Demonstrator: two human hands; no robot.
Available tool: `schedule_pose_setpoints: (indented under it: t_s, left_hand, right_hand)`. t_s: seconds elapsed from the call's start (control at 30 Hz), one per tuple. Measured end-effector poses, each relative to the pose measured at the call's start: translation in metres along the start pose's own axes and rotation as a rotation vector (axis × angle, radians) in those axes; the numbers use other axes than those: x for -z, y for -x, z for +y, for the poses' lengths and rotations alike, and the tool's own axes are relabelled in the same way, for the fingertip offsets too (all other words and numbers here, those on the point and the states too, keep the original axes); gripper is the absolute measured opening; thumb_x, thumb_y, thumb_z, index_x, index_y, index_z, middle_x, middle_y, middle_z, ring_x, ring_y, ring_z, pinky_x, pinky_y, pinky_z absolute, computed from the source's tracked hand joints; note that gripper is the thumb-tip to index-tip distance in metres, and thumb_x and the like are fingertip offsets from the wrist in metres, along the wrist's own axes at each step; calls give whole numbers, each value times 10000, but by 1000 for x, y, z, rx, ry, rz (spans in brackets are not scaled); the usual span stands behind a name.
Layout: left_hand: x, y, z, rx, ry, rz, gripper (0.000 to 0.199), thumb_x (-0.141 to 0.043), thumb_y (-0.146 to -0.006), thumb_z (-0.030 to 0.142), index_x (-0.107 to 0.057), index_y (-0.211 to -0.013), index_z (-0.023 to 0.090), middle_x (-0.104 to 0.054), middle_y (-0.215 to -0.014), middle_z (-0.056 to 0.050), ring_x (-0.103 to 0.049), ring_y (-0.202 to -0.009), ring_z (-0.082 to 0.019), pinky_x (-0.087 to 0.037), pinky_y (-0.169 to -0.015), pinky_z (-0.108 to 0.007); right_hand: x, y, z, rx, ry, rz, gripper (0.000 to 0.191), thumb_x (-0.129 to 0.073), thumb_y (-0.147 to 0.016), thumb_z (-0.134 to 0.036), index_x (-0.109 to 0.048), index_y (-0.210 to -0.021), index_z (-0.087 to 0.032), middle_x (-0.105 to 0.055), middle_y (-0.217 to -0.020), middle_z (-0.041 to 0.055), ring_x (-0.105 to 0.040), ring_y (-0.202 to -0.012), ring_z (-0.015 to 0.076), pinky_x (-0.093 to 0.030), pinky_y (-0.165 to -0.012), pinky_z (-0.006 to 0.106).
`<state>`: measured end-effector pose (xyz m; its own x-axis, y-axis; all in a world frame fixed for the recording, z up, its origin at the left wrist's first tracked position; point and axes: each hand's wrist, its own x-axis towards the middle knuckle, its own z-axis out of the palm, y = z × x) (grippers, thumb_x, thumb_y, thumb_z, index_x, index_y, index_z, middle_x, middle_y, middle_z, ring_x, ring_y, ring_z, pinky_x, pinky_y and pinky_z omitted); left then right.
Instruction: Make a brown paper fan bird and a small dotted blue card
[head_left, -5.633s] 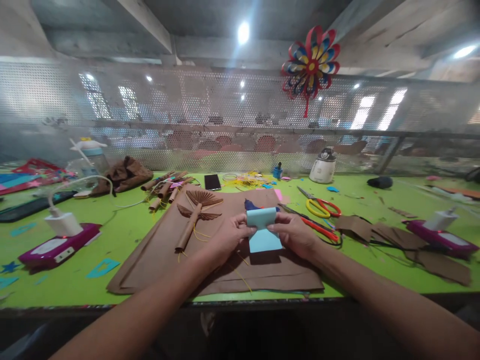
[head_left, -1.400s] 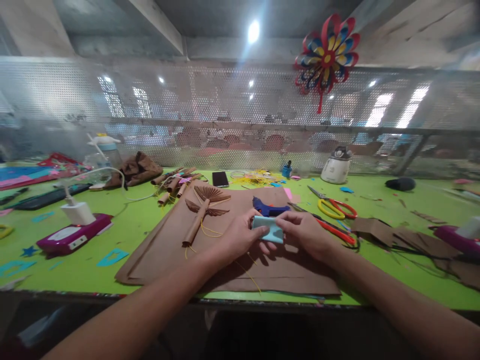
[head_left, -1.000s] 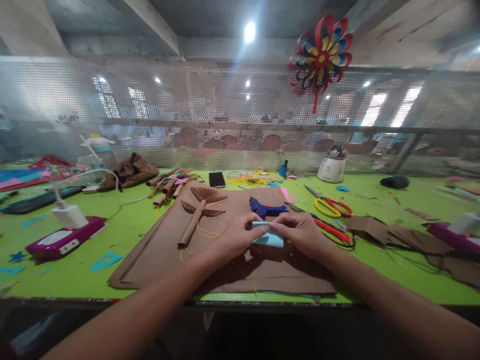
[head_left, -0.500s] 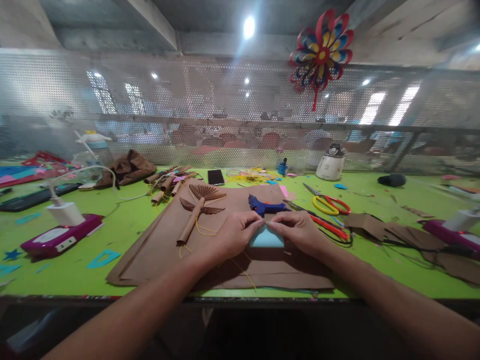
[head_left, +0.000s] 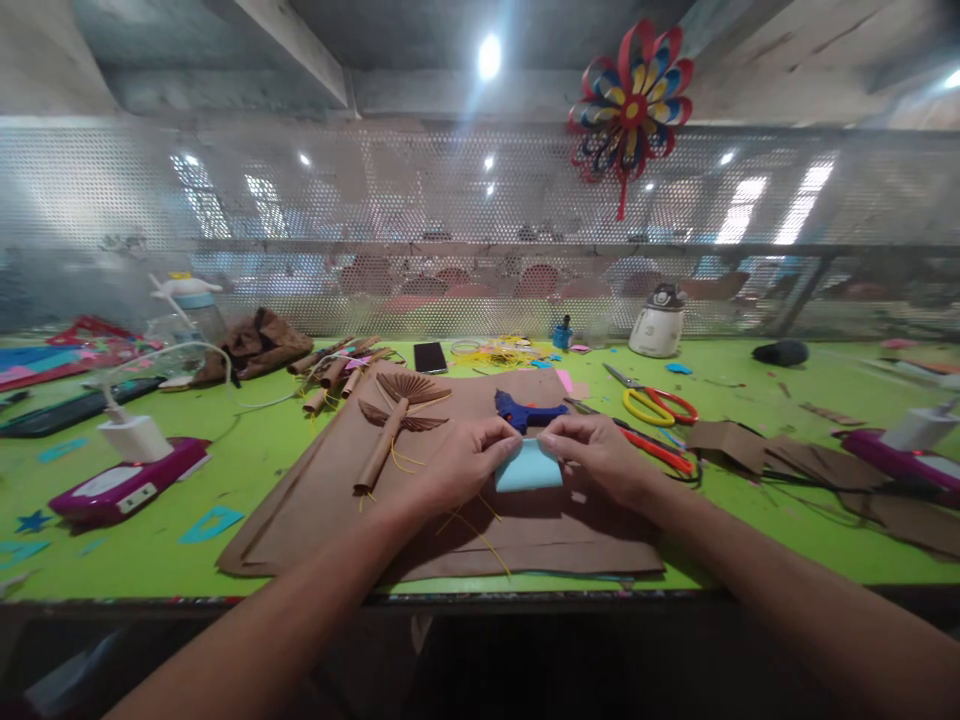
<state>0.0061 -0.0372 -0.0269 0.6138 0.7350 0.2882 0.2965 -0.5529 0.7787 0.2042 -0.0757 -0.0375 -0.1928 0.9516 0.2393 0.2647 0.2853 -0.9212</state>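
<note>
A small light-blue piece of paper, bent over along one side, is held above the brown paper sheets. My left hand pinches its upper left corner. On the upper right corner, my right hand pinches it between thumb and fingers. Just beyond my fingertips lies a blue glue gun. To the left rests a rolled brown paper figure with pleated fans and yellow string. Scissors with red handles lie beside my right hand, partly hidden by it.
Yellow-and-red-handled scissors and brown paper scraps lie to the right. A purple power strip with a white charger is at left. Farther back are rolled paper pieces, a phone, a blue bottle and a white jug.
The blue paper has turned in my fingers, so more of its face shows, and its upper edge looks straighter and wider. Both hands keep their pinch. The view has shifted slightly.
</note>
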Motion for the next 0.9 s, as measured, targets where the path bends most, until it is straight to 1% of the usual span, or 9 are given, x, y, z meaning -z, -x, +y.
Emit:
schedule_pose_setpoints:
  t_s: [0.13, 0.23, 0.33, 0.43, 0.57, 0.63, 0.73, 0.83, 0.9]
  left_hand:
    - [-3, -1, 0, -40, 28, -36, 265, -477, -853, 372, -609, -755, 164, -564, -676, -6, -472, -630, -120, -368, -582, -212]
    - [-3, 0, 1, 4, 63, -56, 293, -497, -845, 403, -582, -706, 159, -550, -600, 2, -464, -555, -104, -349, -521, -203]
    - [0, 2, 3, 91, 108, -73, 326, -510, -842, 422, -550, -662, 154, -545, -526, 2, -464, -468, -92, -332, -467, -197]
    - [2, 3, 4, 119, 142, -38, 321, -531, -834, 416, -539, -656, 150, -550, -515, 3, -484, -458, -94, -349, -461, -194]
    - [3, 2, 5, 97, 150, 54, 310, -543, -829, 406, -531, -655, 149, -553, -523, 9, -503, -470, -98, -374, -478, -199]
    - [5, 2, 5, 56, 123, 90, 299, -533, -839, 391, -540, -662, 150, -568, -544, 7, -520, -504, -103, -392, -518, -206]
    - [8, 2, 7, 16, 75, 149, 290, -515, -856, 367, -557, -666, 153, -584, -562, 4, -527, -547, -104, -398, -571, -211]
    - [9, 1, 7, 31, 73, 170, 302, -524, -850, 363, -554, -639, 149, -571, -560, 3, -509, -546, -101, -388, -565, -211]
    - [9, 0, 5, 68, 160, 139, 289, -568, -821, 380, -548, -655, 144, -555, -574, 7, -498, -536, -94, -385, -545, -209]
  right_hand:
    - [-4, 0, -1, 101, 137, 31, 262, -601, -785, -409, -634, -695, -165, -563, -620, -7, -475, -573, 109, -360, -530, 223]
    - [-3, 0, -1, 122, 160, 47, 273, -594, -789, -400, -628, -664, -159, -543, -604, -11, -451, -562, 103, -337, -515, 224]
    - [0, 0, -2, 77, 97, 79, 283, -612, -771, -419, -620, -662, -158, -512, -572, -23, -415, -522, 89, -309, -483, 223]
    - [2, 0, -1, 1, -70, 101, 304, -652, -736, -451, -609, -667, -157, -508, -557, -31, -409, -493, 79, -308, -471, 223]
    - [1, -1, -2, -119, -251, -19, 303, -721, -676, -426, -617, -737, -148, -567, -613, -13, -471, -515, 84, -357, -503, 228]
    - [0, 0, -4, -148, -261, -74, 306, -736, -660, -412, -620, -737, -139, -574, -601, -6, -479, -508, 85, -361, -499, 230]
    - [0, 0, -5, -136, -266, -75, 302, -751, -644, -402, -596, -661, -143, -571, -575, -10, -471, -492, 81, -358, -489, 231]
    - [0, -1, -4, -142, -259, -62, 315, -750, -640, -416, -581, -622, -151, -573, -550, -13, -463, -476, 79, -344, -477, 230]
    - [-1, -1, -3, -173, -253, -56, 328, -748, -637, -430, -573, -617, -153, -565, -530, -18, -451, -459, 76, -328, -464, 226]
